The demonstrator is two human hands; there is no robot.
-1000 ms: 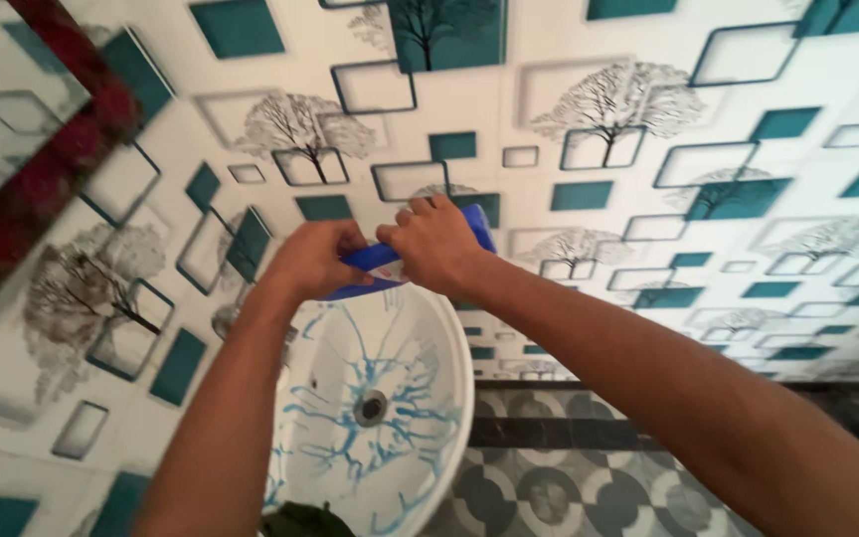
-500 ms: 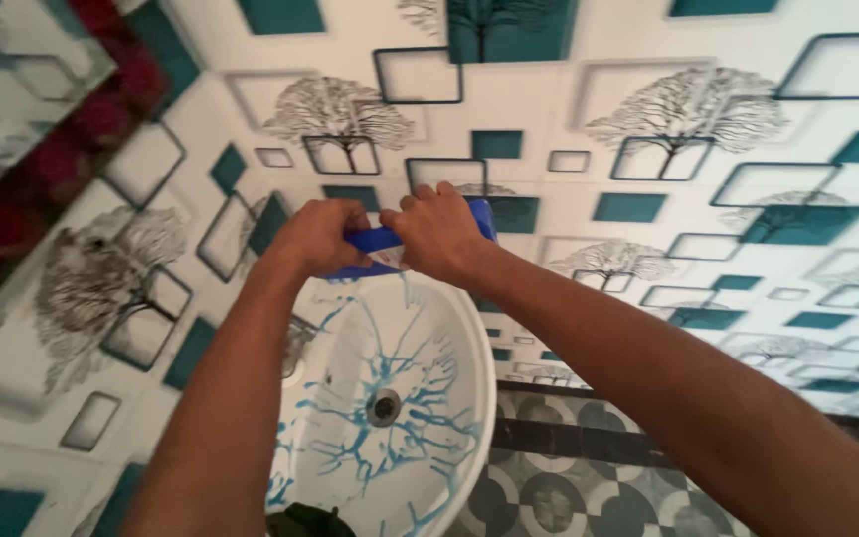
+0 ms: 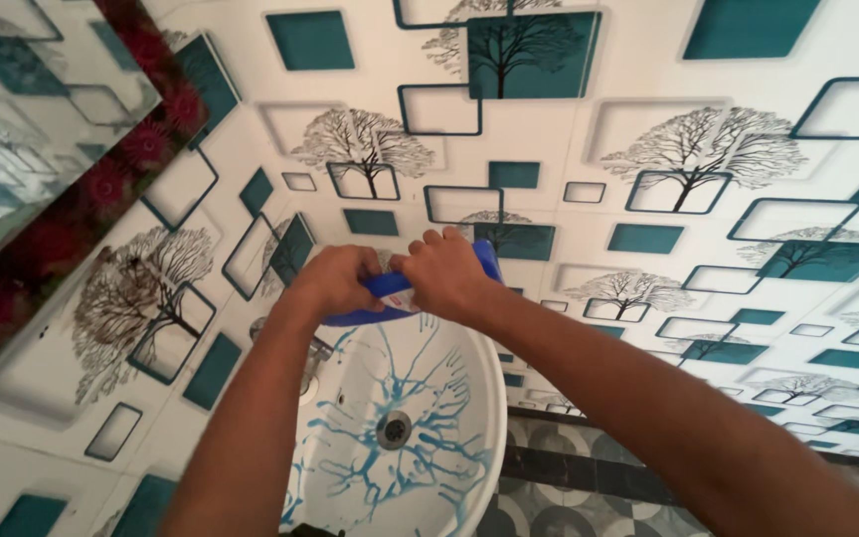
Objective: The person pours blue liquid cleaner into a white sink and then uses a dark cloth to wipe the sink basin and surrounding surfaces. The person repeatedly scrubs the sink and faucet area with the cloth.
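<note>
Up over the back rim of the basin, both hands meet on one blue plastic bottle [image 3: 390, 286]. It is a deep, glossy blue, lying nearly level between the two fists, with a patch of pale label showing in the gap where the knuckles almost touch; a blue end juts out past the far side of the right fingers, and a rounded blue belly shows just under the left fingers. Its cap and its full shape are covered by the hands, so I cannot tell which end is which.

The left hand [image 3: 335, 278] is curled tight round the nearer end of the bottle, fingers wrapped under it. The right hand [image 3: 446, 270] is folded over the other end, its fingertips bent down across the top, gripping as well.

Counted: one bottle, two hands, two bare forearms coming up from the lower edge. Directly beneath the fingers sits one round white wash basin [image 3: 474, 398], streaked inside with blue liquid that branches like veins toward a single metal drain [image 3: 394, 430]. Beyond the fingertips rises a tiled wall [image 3: 648, 119] printed with teal squares and bare black trees. Well off to the left of the left hand hangs one mirror [image 3: 12, 129] in a red flowered frame.
</note>
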